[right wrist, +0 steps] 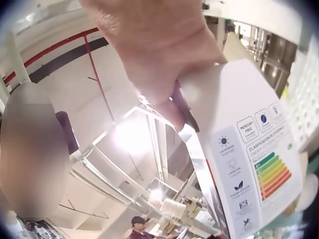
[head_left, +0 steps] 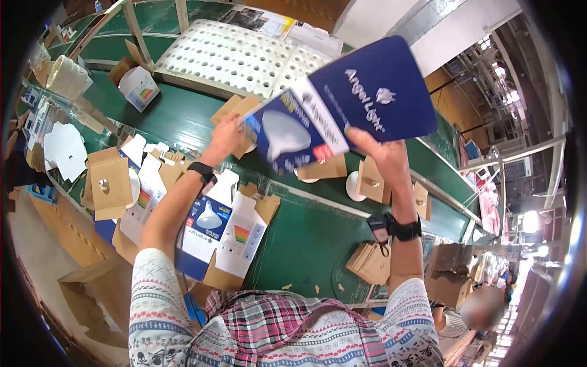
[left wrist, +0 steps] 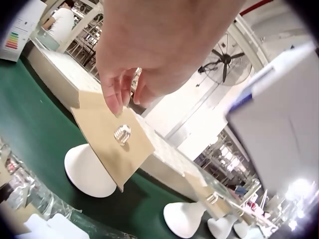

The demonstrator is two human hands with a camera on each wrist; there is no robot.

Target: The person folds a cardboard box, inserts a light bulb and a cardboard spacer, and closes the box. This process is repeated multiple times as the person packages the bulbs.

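My right hand [head_left: 388,159] grips an open blue-and-white light bulb box [head_left: 361,92], thumb on its printed side, raised above the green belt. In the right wrist view the box's white side [right wrist: 269,134] shows an energy chart. My left hand [head_left: 226,137] is over the belt, its curled fingers [left wrist: 113,102] pinching the top edge of a brown cardboard insert [left wrist: 107,134]. A bulb's metal screw base [left wrist: 122,134] pokes through that insert. The bulb's white wide end [left wrist: 87,172] rests by the belt, below the cardboard.
More bulbs in cardboard inserts [head_left: 373,180] line the green belt [head_left: 183,110]. A white board with many holes [head_left: 226,55] lies beyond it. Printed boxes [head_left: 208,220] and cardboard pieces [head_left: 110,183] cover the near left side. A folded brown carton [head_left: 370,263] sits near right.
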